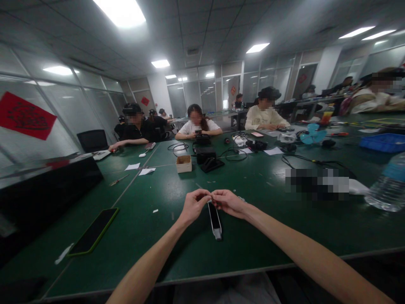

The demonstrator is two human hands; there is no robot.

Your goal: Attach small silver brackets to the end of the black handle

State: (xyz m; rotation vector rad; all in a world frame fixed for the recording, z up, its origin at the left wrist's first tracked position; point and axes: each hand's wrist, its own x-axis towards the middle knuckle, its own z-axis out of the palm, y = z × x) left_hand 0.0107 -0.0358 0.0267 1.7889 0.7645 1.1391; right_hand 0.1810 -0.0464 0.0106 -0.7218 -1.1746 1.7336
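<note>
My left hand (195,206) and my right hand (228,202) meet above the green table (133,236), fingertips pinched together. Whatever lies between the fingertips is too small or too hidden to name. Just below them, a narrow black strip-shaped object with a pale edge and a grey end (215,221) lies on the table, pointing toward me. Its far end is partly covered by my fingers. A tiny ring-like piece (234,190) and some small clear bits (241,199) rest beside my right hand.
A phone with a green edge (94,232) lies at left, near a dark monitor (47,190). Ahead stand a small open box (184,164) and black devices with cables (205,155). At right are a water bottle (389,185), a blue tray (384,142) and a small fan (313,134). Several people sit around.
</note>
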